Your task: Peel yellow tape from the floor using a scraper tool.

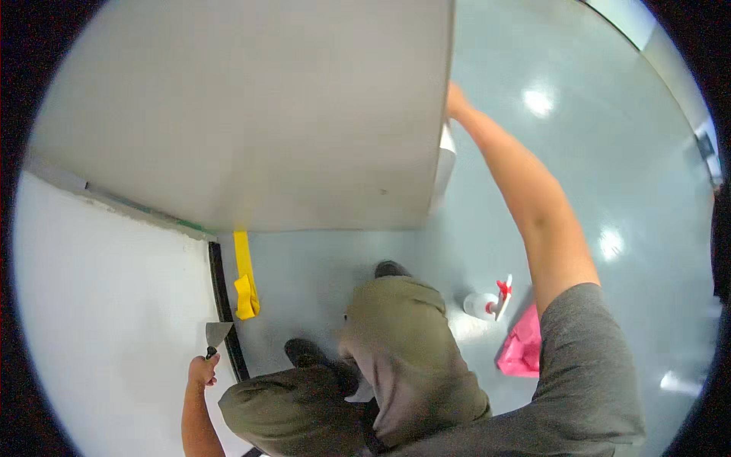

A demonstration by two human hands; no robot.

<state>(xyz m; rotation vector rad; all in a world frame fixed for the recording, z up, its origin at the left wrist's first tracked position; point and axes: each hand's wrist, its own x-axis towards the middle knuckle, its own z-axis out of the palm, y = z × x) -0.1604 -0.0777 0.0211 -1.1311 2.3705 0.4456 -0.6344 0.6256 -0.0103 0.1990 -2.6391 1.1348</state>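
My left hand (202,371) is closed round the dark handle of a putty knife (218,333), its flat metal blade pointing up beside the white wall. My right arm reaches far forward to the side edge of a large grey panel (251,114), which looks like a door or cabinet side. Only part of my right hand (455,102) shows at that edge; its fingers are hidden behind the panel. A strip of yellow tape (243,255) runs along the floor from under the panel, and its near end is folded over in a loose flap.
White wall (99,305) with a black baseboard (224,301) stands at my left. To my right, a white spray bottle (480,305) with a red trigger and a pink cloth (523,346) rest on the shiny grey floor (617,167). My bent knees (403,335) are below me.
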